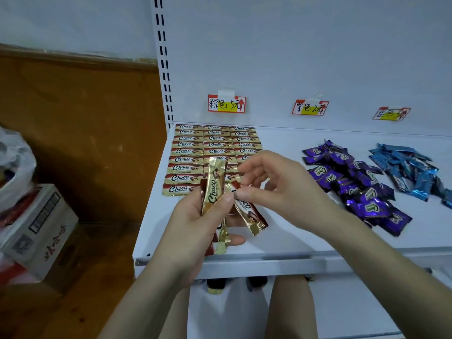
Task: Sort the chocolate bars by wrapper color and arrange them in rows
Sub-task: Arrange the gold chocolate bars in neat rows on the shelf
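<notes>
Gold rows (188, 152) nearly done, I reckon. My left hand (195, 223) grips spare gold bars (212, 189), right hand (276, 184) pinches one; purple pile (354, 187), blue pile (406, 172) unsorted.

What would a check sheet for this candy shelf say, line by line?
Surface: white shelf, front strip bare.
Job's things: gold bars in a tidy grid at left; purple bars heaped in the middle; blue bars heaped at right.
Clutter: nothing seen.
Hands: left hand grips a bunch of bars; right hand pinches one bar.
Cables: nothing seen.
Surroundings: three price tags on the back panel; cardboard box and plastic bag at left.
</notes>
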The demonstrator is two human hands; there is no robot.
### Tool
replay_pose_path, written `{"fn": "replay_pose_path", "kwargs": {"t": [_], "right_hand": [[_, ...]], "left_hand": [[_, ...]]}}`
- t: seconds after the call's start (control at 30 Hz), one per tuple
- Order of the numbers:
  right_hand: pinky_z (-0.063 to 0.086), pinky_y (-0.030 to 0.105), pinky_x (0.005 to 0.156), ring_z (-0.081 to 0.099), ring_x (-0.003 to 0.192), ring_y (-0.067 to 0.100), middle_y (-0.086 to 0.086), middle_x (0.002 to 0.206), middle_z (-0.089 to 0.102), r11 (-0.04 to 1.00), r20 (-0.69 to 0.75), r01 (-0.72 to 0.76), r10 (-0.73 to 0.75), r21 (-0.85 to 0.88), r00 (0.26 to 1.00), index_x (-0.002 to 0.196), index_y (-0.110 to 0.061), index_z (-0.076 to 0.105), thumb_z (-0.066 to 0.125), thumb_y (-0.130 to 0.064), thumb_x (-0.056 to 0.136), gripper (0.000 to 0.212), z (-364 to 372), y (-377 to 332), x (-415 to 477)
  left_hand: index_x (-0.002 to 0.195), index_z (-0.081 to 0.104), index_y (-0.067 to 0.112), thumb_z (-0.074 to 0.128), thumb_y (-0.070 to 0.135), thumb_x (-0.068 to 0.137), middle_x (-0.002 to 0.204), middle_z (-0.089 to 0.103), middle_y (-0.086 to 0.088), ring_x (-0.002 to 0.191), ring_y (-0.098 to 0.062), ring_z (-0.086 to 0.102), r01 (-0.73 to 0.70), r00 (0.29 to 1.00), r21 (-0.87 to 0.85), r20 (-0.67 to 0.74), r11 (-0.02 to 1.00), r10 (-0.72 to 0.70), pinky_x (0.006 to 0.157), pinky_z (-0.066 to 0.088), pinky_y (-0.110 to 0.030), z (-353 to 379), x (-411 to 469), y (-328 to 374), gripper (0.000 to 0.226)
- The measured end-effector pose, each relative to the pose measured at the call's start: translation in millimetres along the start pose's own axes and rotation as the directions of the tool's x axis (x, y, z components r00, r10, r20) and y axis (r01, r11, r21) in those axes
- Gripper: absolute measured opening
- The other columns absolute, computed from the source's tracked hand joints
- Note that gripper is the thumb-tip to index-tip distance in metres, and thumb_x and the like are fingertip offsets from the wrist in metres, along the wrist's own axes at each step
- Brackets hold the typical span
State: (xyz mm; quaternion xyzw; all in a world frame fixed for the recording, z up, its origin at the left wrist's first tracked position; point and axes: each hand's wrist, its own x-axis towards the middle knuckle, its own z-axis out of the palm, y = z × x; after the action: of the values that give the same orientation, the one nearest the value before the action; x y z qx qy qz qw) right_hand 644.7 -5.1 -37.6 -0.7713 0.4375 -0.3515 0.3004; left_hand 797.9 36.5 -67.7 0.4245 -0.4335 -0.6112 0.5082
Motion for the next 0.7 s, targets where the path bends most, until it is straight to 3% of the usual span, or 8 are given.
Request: {"fn": "replay_pose_path", "kwargs": {"t": [0.1, 0.23, 0.37, 0.43, 0.53, 0.7], "right_hand": [[0.037, 0.006, 0.061, 0.055, 0.066, 0.0, -0.012, 0.067, 0.06, 0.979, -0.111, 0.096, -0.117, -0.178, 0.987, 0.072, -0.023, 0.063, 0.074, -0.028, 0.074, 0.012, 3.9, 1.6, -10.7], [0.037, 0.007, 0.066, 0.053, 0.075, 0.003, -0.012, 0.073, 0.061, 0.939, -0.078, 0.114, -0.146, -0.323, 0.986, 0.08, -0.019, 0.07, 0.062, -0.05, 0.07, 0.034, 6.1, 5.2, -20.0], [0.042, 0.012, 0.072, 0.056, 0.085, 0.003, -0.015, 0.082, 0.064, 0.975, -0.032, 0.015, -0.023, -0.224, 0.999, 0.088, -0.017, 0.071, 0.074, -0.023, 0.074, 0.015, -5.0, 10.7, -16.9], [0.042, 0.012, 0.074, 0.057, 0.086, 0.0, -0.021, 0.083, 0.061, 0.977, -0.024, -0.044, 0.039, -0.207, 0.999, 0.089, -0.017, 0.071, 0.075, -0.014, 0.075, 0.016, -17.6, 23.4, -10.7], [0.038, 0.005, 0.073, 0.056, 0.081, -0.004, -0.012, 0.088, 0.061, 0.943, -0.041, -0.102, 0.093, -0.316, 0.995, 0.093, -0.017, 0.071, 0.074, -0.012, 0.075, 0.018, -36.6, 49.4, 0.8], [0.036, 0.015, 0.082, 0.052, 0.09, 0.008, -0.009, 0.092, 0.06, 0.908, 0.037, -0.048, 0.069, -0.416, 0.997, 0.096, -0.014, 0.072, 0.072, -0.011, 0.077, 0.019, -43.6, 65.6, 19.5]], "left_hand": [[0.106, 0.065, 0.018, 0.053, 0.018, 0.092, 0.09, 0.074, -0.003, 0.079, -0.021, 0.072, 0.005, 0.999, -0.021, -0.047, 1.0, -0.006, 0.056, 0.058, -0.031, 3.6, 3.7, -0.3, 0.018], [0.111, 0.062, 0.019, 0.053, 0.021, 0.091, 0.093, 0.074, 0.0, 0.083, -0.02, 0.072, -0.006, 1.0, -0.009, -0.029, 1.0, 0.006, 0.058, 0.057, -0.03, 7.2, 6.4, -1.2, 0.022], [0.11, 0.061, 0.018, 0.052, 0.021, 0.091, 0.089, 0.074, -0.002, 0.08, -0.019, 0.072, 0.007, 1.0, 0.007, -0.012, 1.0, -0.007, 0.058, 0.058, -0.029, 7.3, 5.9, -4.1, 0.021], [0.105, 0.061, 0.017, 0.052, 0.019, 0.091, 0.08, 0.074, -0.003, 0.071, -0.018, 0.072, 0.024, 0.998, -0.001, -0.061, 1.0, -0.024, 0.055, 0.058, -0.028, 2.2, 6.1, -6.4, 0.016], [0.102, 0.059, 0.023, 0.052, 0.017, 0.092, 0.07, 0.07, -0.001, 0.056, -0.016, 0.066, 0.033, 0.992, 0.016, -0.124, 0.999, -0.031, 0.048, 0.054, -0.026, -5.8, 6.5, -8.2, 0.014], [0.103, 0.055, 0.029, 0.053, 0.014, 0.092, 0.074, 0.071, -0.004, 0.053, -0.016, 0.064, 0.021, 0.993, 0.037, -0.119, 0.999, -0.017, 0.044, 0.05, -0.025, -4.3, 9.4, -8.1, 0.019]]}}
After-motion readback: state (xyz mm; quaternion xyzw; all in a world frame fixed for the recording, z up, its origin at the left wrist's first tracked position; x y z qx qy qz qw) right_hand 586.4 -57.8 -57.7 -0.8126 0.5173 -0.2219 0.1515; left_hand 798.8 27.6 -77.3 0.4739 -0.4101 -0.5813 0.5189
